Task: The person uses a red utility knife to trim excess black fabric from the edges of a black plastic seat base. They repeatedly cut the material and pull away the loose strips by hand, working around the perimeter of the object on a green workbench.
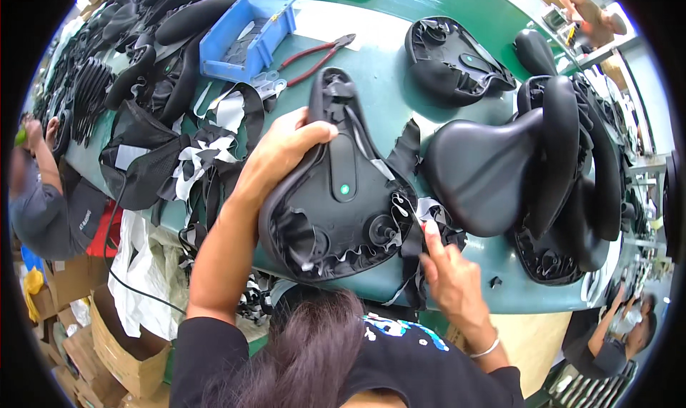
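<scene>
A black bicycle saddle [341, 226] lies with its underside up on the green table, its nose pointing away from me. Trimmed-looking cover material bunches in ragged folds along its inner rim. My left hand [296, 140] is closed around the left side of the nose, thumb on the underside. At the saddle's right rear edge, my right hand [450, 272] pinches a small slim tool with a red part [428, 227]. Its thin tip reaches the rim; the fingers hide the rest, so its exact kind is unclear. Black and white scraps [436, 211] lie beside this hand.
Finished-looking saddles [486, 168] crowd the right, with an upturned one [457, 61] farther back. Beyond my left hand are red-handled pliers [314, 59] and a blue bin [246, 40]. Cover scraps [214, 151] pile at left. Other people [43, 201] work at both sides.
</scene>
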### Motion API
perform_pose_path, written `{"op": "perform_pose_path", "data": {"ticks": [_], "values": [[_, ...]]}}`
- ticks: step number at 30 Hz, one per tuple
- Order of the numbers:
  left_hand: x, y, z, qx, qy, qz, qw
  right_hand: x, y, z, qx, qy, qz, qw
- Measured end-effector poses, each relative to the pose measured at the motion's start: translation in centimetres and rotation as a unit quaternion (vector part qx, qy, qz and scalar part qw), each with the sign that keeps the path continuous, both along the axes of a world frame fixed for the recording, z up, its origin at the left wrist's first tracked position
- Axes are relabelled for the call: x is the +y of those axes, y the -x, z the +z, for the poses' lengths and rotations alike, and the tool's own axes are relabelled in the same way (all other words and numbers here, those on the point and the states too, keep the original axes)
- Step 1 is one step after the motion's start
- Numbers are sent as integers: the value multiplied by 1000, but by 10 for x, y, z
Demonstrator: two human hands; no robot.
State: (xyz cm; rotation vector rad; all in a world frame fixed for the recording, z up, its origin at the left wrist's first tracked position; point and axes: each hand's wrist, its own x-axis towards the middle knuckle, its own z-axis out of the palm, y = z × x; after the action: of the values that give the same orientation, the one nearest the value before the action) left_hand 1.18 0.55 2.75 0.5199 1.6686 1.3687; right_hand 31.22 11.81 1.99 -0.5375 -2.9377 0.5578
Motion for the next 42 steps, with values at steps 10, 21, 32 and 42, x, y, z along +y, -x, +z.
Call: {"op": "perform_pose_path", "data": {"ticks": [10, 21, 32, 42], "values": [[-51, -53, -10, -51, -89, 213, 972, -6, 22, -2, 286, 207, -102, 930], [-30, -62, -1, 567, -31, 39, 822, 27, 74, 16, 222, 422, -173, 862], [25, -71, -3, 437, -129, -129, 881, 58, 28, 19, 50, -10, 85, 995], [10, -60, 6, -11, -378, 24, 925, -6, 15, 18, 28, 11, -86, 996]]}}
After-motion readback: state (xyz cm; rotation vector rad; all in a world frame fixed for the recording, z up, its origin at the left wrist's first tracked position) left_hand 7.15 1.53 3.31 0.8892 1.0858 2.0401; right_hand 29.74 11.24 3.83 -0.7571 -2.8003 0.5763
